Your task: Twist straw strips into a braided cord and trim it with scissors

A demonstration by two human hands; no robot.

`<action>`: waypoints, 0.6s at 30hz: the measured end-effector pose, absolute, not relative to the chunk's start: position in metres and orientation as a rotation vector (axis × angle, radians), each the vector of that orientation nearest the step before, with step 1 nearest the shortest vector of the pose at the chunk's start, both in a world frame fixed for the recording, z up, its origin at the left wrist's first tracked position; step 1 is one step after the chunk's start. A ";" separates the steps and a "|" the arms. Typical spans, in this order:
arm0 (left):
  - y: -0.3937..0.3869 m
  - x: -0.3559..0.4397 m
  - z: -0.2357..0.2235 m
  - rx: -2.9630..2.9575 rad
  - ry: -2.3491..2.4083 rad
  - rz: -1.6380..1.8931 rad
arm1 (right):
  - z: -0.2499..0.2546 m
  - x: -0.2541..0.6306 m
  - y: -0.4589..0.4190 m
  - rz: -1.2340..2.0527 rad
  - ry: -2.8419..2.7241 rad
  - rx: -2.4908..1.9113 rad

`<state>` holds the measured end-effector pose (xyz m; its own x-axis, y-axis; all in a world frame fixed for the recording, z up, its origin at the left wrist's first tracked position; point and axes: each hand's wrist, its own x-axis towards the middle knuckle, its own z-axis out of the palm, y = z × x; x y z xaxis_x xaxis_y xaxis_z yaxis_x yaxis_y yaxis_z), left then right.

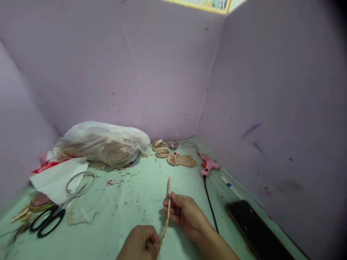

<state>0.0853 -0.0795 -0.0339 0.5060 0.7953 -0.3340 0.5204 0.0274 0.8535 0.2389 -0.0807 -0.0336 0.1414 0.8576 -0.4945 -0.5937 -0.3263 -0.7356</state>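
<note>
A thin tan braided straw strand (168, 202) stands nearly upright between my two hands, low in the middle of the head view. My right hand (184, 213) pinches it near the middle, fingers closed round it. My left hand (141, 242) is a fist gripping the strand's lower end near the bottom edge. The strand's tip points up toward the woven straw pieces (181, 160) lying farther back on the green table (130, 195).
A clear plastic bag of straw (103, 144) lies at the back left, with white paper, a metal ring (80, 182) and black scissors (50, 218) in front. A pink glue gun (208, 165) with black cord lies right, then a white glue stick and a dark phone (255, 227). Purple walls enclose the table.
</note>
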 end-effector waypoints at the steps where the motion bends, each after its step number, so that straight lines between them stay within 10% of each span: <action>1: -0.081 0.086 -0.033 1.624 1.153 0.287 | -0.032 0.240 -0.078 1.466 -0.292 -1.221; 18: -0.066 0.079 -0.035 1.648 1.064 0.308 | -0.035 0.248 0.003 1.257 -0.504 -1.380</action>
<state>0.0785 -0.0664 -0.0349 0.5631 0.7662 -0.3096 0.4823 -0.0005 0.8760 0.2476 0.0033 -0.0354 0.3355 0.8601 -0.3844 -0.3556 -0.2622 -0.8971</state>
